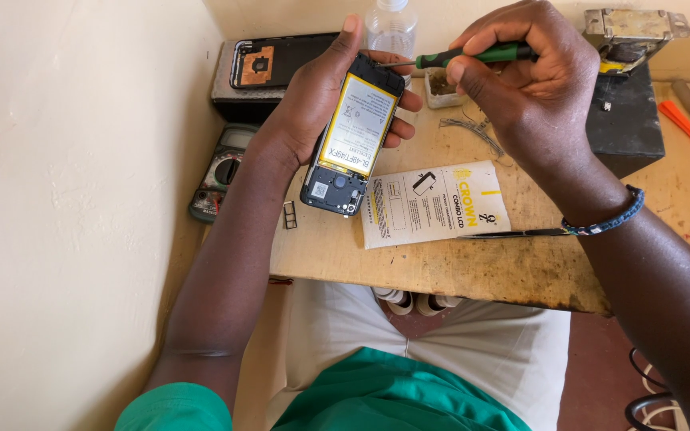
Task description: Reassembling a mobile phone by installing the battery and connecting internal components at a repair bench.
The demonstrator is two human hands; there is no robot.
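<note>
My left hand (313,104) grips an opened phone (351,144) with its back cover off, showing a white and yellow battery and the dark circuit board at the lower end. My right hand (529,80) is closed around a green-handled screwdriver (473,55), whose thin metal tip points left and touches the top edge of the phone. Both hands hover over a worn wooden table (457,263).
A white printed packet (434,203) and tweezers (513,234) lie on the table. A black phone back cover (273,60) sits at the back left on a dark box, with a multimeter (221,172) below it. A clear bottle (391,28), small dish (441,86), black block (624,112) and orange pry tool (687,126) stand behind.
</note>
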